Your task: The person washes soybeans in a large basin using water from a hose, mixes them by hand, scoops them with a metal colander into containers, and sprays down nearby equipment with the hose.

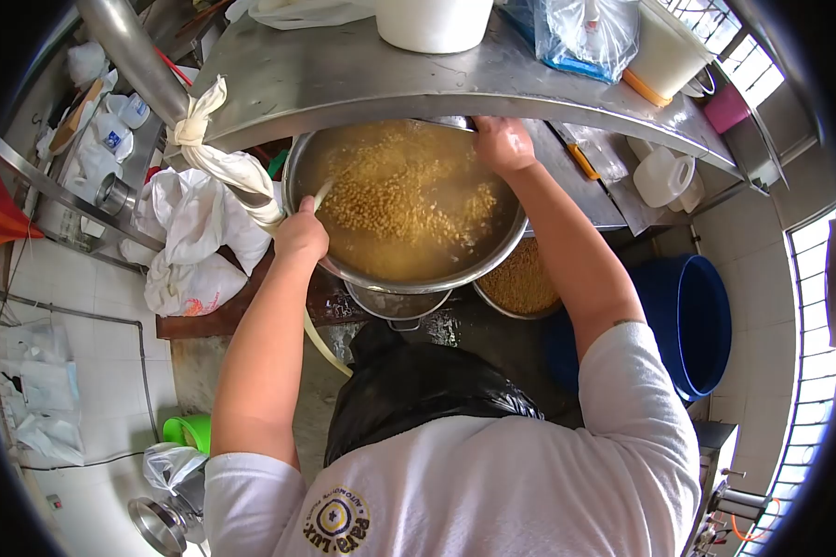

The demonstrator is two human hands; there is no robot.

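A wide steel basin (495,263) holds cloudy yellowish water with many tan grains or beans (390,198) in it. My left hand (302,234) is closed around a pale hose (322,351) at the basin's left rim. The hose's end points into the water, and its tail hangs down below the hand. On the far right rim, my right hand (504,146) grips the basin, its fingertips partly hidden. Under the basin sit a second container of grains (522,278) and a metal pot (398,302), both partly covered.
A steel shelf (334,82) overhangs the basin's far side, carrying a white bucket (434,23). To the right are an orange-handled knife (584,161), a white jug (663,176) and a blue barrel (706,325). White bags (195,232) and a cloth-tied metal pole (135,56) stand left.
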